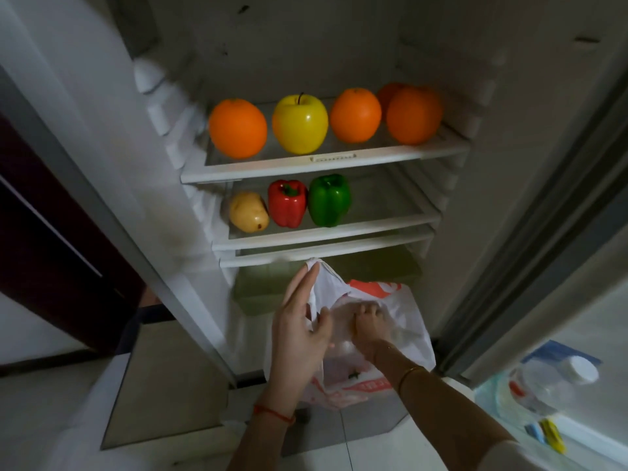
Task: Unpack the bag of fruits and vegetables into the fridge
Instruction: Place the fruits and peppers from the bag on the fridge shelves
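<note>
Both forearms reach in from the 6 o'clock edge of the head view toward a white plastic bag with orange print, which hangs in front of the open fridge at its foot. On the left hand the fingers are nearly straight and the thumb pinches the bag's raised handle at its 10 o'clock corner; a red string circles that wrist. Sunk inside the bag's mouth, the right hand has curled fingers, but through the film it is not clear what that grip holds; a gold bangle sits on its wrist. Something small and green shows dimly at the bag's bottom. At 12 o'clock the upper shelf carries a row: an orange, a yellow apple, a second orange, then two more oranges, one behind the other. On the shelf below lie a potato, a red pepper and a green pepper, side by side toward 9 o'clock. At 4 o'clock the door rack holds a clear bottle.
</note>
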{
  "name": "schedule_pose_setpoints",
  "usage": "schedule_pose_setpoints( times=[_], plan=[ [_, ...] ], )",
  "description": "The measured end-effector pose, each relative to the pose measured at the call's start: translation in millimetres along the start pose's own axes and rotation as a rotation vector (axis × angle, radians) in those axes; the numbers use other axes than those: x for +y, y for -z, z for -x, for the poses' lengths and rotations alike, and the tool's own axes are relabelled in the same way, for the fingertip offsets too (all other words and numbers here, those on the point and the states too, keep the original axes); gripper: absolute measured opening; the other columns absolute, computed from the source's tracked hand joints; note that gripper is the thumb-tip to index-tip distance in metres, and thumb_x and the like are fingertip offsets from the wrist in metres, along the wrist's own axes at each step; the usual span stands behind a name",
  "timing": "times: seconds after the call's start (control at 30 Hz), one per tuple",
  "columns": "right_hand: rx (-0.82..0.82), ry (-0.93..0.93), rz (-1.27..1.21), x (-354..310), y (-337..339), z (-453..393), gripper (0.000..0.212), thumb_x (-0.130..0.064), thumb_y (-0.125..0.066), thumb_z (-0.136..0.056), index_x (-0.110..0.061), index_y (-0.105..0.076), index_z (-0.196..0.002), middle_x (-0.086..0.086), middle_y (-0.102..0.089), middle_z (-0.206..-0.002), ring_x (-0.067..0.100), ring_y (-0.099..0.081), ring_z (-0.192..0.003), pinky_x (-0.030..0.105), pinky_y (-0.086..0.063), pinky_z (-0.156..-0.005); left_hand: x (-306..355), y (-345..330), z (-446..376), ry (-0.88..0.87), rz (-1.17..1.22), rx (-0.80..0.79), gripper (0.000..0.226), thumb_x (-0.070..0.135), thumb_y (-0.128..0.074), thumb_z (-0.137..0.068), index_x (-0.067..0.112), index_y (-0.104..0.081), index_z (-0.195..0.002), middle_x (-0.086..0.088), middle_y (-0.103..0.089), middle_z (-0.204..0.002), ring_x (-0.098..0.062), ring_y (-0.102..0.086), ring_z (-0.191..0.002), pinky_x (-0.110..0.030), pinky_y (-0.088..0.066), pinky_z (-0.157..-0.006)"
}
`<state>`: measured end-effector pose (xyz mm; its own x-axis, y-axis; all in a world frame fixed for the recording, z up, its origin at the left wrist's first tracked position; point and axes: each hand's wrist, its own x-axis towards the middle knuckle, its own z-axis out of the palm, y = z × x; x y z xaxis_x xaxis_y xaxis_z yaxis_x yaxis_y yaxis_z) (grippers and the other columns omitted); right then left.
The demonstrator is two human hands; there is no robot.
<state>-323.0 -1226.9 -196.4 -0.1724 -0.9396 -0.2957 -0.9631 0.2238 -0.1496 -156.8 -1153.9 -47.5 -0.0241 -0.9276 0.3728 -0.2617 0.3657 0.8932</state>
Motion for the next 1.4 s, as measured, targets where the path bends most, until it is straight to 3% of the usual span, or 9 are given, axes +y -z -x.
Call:
schedule_pose_setpoints(
  times=[0.17,0.33,0.57,0.77,0.9,1.0,1.17,1.27,1.4],
  plan=[
    [-0.021,0.063,-0.021,-5,-6,-3,0.058,-0.015,-0.043,-0.096,-0.006,-0.022,-0.149,0.017,-0.035,-0.148,0.034,-0.034,-0.137,0.041,-0.022,-0.117,-6,4,-5,0.044,0.032,-0.019,0.070,-0.005,-0.061,-0.088,0.028,-0.042,-0.147,0.027,-0.034,-0.152,-0.008,-0.041,-0.139,-0.058,-0.057,-0.083],
    [0.001,0.111,0.035,-7,-10,-4,0.074,-0.024,-0.058,-0.092,-0.006,-0.018,-0.151,0.018,-0.027,-0.154,0.033,-0.028,-0.141,0.040,-0.017,-0.120,-1,4,-7,0.042,0.070,-0.030,0.069,-0.008,-0.062,-0.087,0.023,-0.043,-0.146,0.028,-0.035,-0.149,0.009,-0.044,-0.130,-0.045,-0.063,-0.072],
    [0.024,0.055,0.072,-10,-6,10,0.071,-0.012,-0.053,-0.093,-0.004,-0.013,-0.151,0.019,-0.028,-0.152,0.036,-0.030,-0.140,0.040,-0.025,-0.118,-4,5,-5,0.014,0.044,-0.030,0.071,-0.005,-0.061,-0.088,0.028,-0.042,-0.147,0.024,-0.034,-0.153,-0.008,-0.040,-0.139,-0.053,-0.059,-0.081],
    [0.100,0.038,-0.229,-12,15,15,0.051,-0.009,-0.060,-0.085,-0.013,-0.045,-0.134,0.008,-0.052,-0.135,0.027,-0.050,-0.125,0.034,-0.041,-0.109,5,2,-2,0.020,0.095,-0.043,0.068,-0.006,-0.062,-0.088,0.026,-0.044,-0.146,0.024,-0.036,-0.150,-0.014,-0.055,-0.128,-0.045,-0.063,-0.070],
    [0.133,0.041,-0.422,-7,39,30,0.010,-0.016,-0.065,-0.085,-0.017,-0.064,-0.095,0.005,-0.069,-0.105,0.023,-0.064,-0.101,0.026,-0.046,-0.081,6,-2,-2,-0.004,0.059,-0.058,0.067,-0.005,-0.061,-0.088,0.023,-0.043,-0.147,0.023,-0.035,-0.152,-0.016,-0.047,-0.136,-0.049,-0.059,-0.086],
    [0.154,0.024,-0.620,4,49,44,0.033,-0.023,-0.075,-0.079,-0.022,-0.046,-0.064,0.001,-0.057,-0.076,0.017,-0.053,-0.072,0.022,-0.037,-0.064,9,-8,-1,-0.038,0.036,-0.076,0.068,0.000,-0.062,-0.087,0.028,-0.044,-0.146,0.023,-0.034,-0.153,-0.022,-0.052,-0.131,-0.052,-0.058,-0.087],
    [0.122,-0.063,-0.939,38,74,89,0.043,-0.034,-0.083,-0.073,-0.011,-0.057,-0.096,0.001,-0.061,-0.086,0.016,-0.057,-0.075,0.021,-0.044,-0.064,19,-27,5,-0.069,0.009,-0.093,0.069,-0.005,-0.063,-0.086,0.025,-0.045,-0.145,0.018,-0.034,-0.154,-0.010,-0.064,-0.096,-0.019,-0.057,-0.070],
    [0.177,-0.095,-1.114,66,95,126,0.047,-0.033,-0.087,-0.070,-0.009,-0.057,-0.099,0.004,-0.063,-0.089,0.014,-0.059,-0.070,0.023,-0.048,-0.060,24,-41,9,-0.072,0.036,-0.147,0.070,-0.004,-0.064,-0.086,0.024,-0.043,-0.146,0.014,-0.034,-0.155,0.001,-0.050,-0.127,-0.035,-0.058,-0.089],
    [0.382,-0.174,-1.243,109,123,178,0.047,-0.032,-0.089,-0.063,-0.014,-0.058,-0.094,0.000,-0.063,-0.082,0.012,-0.058,-0.070,0.024,-0.046,-0.063,34,-61,16,-0.066,0.031,-0.191,0.069,-0.003,-0.063,-0.087,0.026,-0.042,-0.147,0.019,-0.033,-0.153,-0.009,-0.051,-0.130,-0.044,-0.059,-0.089]
  ],
)
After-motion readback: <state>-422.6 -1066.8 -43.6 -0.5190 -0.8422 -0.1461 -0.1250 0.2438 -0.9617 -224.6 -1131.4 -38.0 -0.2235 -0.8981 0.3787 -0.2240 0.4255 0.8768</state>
